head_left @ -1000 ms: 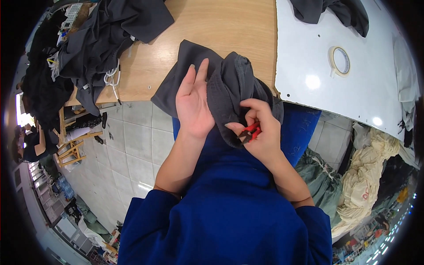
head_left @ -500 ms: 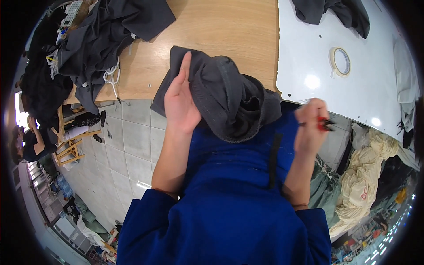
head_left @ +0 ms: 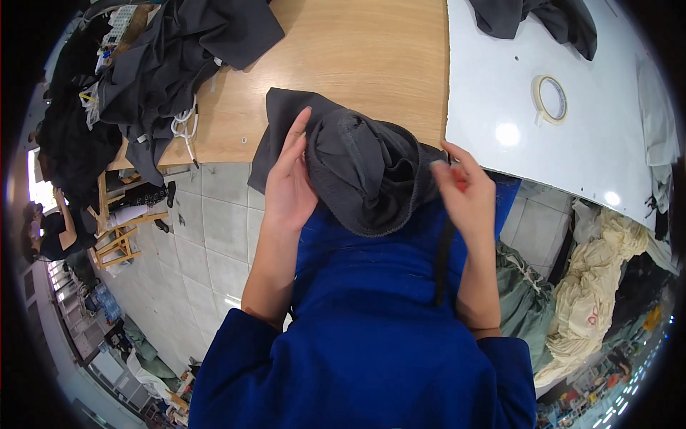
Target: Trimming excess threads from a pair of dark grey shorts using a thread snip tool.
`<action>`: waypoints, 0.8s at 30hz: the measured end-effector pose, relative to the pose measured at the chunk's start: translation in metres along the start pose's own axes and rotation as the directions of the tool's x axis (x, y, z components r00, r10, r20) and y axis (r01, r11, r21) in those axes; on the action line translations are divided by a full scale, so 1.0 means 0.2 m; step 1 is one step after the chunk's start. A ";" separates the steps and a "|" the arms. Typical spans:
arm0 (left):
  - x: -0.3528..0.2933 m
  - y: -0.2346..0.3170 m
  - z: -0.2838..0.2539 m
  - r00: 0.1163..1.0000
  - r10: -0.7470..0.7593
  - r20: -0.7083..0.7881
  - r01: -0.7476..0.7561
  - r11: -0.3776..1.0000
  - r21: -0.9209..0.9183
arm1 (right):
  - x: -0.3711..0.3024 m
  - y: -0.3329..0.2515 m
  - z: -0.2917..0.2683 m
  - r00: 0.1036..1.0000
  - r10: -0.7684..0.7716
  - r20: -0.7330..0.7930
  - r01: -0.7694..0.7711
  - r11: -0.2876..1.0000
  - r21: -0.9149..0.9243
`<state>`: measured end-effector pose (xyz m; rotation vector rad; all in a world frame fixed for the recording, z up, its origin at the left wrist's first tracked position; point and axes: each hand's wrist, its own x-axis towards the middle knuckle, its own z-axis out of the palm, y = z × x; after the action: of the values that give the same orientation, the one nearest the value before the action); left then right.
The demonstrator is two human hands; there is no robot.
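A dark grey garment lies bunched over the front edge of the wooden table and against my lap. Its round, stitched opening faces up, and a flat part spreads to the left. My left hand presses flat along the left side of this bundle, fingers stretched out, some partly hidden by the cloth. At the garment's right edge is my right hand, thumb and index finger apart. Something small and red, which looks like the handle of thread snips, shows inside its curled fingers; the rest of that tool is hidden.
Dark garments with a white cord pile up at the table's left. A roll of masking tape lies on the white board at right, with dark cloth beyond. Cream cloth fills the lower right. Another person sits far left.
My right hand has come left and forward to the garment's edge, turning so the red tool is mostly covered. The garment's opening has been turned slightly, and my left hand has slid a little nearer.
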<state>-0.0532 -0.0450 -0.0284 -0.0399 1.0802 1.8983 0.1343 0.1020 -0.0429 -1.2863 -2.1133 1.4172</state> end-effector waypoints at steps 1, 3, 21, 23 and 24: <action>-0.01 -0.01 0.00 1.000 0.006 -0.006 -0.006 1.000 0.002 | 0.01 -0.04 0.04 1.000 -0.003 0.007 0.003 1.000 0.004; -0.02 -0.02 0.02 0.990 0.098 -0.099 -0.077 0.976 0.202 | 0.01 -0.12 0.07 0.996 0.016 0.090 0.014 0.945 -0.328; -0.10 0.05 0.03 0.936 -0.063 0.345 0.204 0.898 -0.390 | 0.07 0.04 -0.20 0.935 0.142 0.324 -0.328 0.693 0.642; -0.07 0.06 0.05 0.930 -0.039 0.366 0.219 0.857 -0.466 | 0.06 0.08 -0.21 0.973 0.139 0.182 -0.228 0.530 0.817; -0.07 0.07 0.07 0.925 -0.016 0.379 0.233 0.812 -0.535 | 0.07 0.15 -0.23 0.974 -0.012 0.226 -0.212 0.298 0.931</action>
<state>-0.0501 -0.0476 -0.0041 -0.0992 0.2231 1.9461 0.1724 0.1433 -0.0493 -0.7271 -0.7593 2.3535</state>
